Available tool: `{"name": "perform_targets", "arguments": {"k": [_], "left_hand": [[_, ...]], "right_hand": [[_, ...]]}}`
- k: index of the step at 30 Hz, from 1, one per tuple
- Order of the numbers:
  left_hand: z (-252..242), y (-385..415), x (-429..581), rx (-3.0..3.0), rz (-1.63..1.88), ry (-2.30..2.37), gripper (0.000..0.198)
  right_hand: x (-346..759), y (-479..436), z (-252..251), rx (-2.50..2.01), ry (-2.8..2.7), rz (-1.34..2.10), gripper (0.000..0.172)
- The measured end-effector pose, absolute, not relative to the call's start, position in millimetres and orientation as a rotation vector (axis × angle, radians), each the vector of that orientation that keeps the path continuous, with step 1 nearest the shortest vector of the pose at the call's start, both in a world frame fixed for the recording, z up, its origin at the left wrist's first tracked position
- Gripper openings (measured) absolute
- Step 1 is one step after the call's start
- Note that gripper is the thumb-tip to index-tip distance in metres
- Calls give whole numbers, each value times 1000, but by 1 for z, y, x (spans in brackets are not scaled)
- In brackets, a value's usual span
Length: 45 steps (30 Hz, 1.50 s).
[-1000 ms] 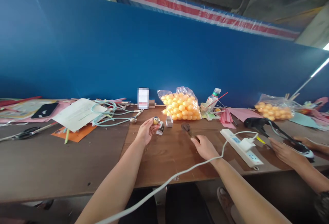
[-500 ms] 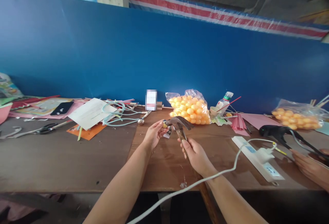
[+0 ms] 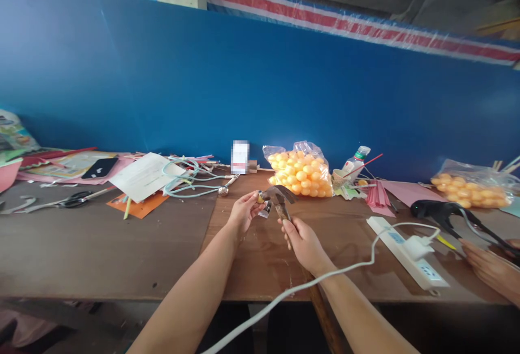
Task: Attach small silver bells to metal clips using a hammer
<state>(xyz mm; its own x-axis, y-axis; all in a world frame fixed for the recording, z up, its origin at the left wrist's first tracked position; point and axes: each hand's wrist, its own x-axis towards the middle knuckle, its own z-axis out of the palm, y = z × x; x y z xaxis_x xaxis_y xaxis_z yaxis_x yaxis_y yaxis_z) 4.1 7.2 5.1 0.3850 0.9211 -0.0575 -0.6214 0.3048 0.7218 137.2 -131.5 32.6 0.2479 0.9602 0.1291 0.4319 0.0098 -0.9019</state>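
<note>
Head view, hammer [image 3: 280, 200] in right hand [image 3: 304, 241], orange balls [image 3: 299, 173] in clear bags [image 3: 307, 148]

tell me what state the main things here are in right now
Left hand, closed on a gold ball
Right hand, wrapped around the handle of a hammer
Hammer, head by the ball, contact unclear
Power strip, plug inserted
Bag of orange balls, filled
Phone, lying flat

The right hand [image 3: 304, 243] is now nearer the left hand [image 3: 242, 214] than a second ago. The hammer [image 3: 278, 197] now has its head right by the gold ball [image 3: 260, 197].
</note>
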Motion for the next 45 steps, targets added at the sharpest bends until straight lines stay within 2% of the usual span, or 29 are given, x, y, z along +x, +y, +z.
{"name": "perform_targets", "arguments": {"k": [12, 17, 22, 26, 30, 38, 41, 45], "left_hand": [[4, 9, 6, 634, 1089, 566, 18], [6, 12, 2, 638, 1137, 598, 18], [10, 12, 1, 591, 1183, 664, 14], [11, 10, 2, 598, 1171, 662, 16], [9, 8, 1, 619, 1159, 657, 13], [7, 10, 0, 640, 1164, 658, 15], [5, 11, 3, 645, 1150, 685, 17], [3, 12, 2, 663, 1149, 693, 18]], "right_hand": [[133, -129, 30, -1612, -1346, 680, 43], [162, -134, 36, -1788, -1522, 215, 35], [224, -141, 32, -2173, -1649, -238, 25], [260, -144, 16, -2516, -1651, -429, 24], [271, -144, 1, -2612, -1624, -525, 27], [259, -144, 6, -2579, -1604, -531, 24], [238, -131, 24, -2296, -1699, -453, 29], [198, -94, 41, -2014, -1875, -158, 23]]}}
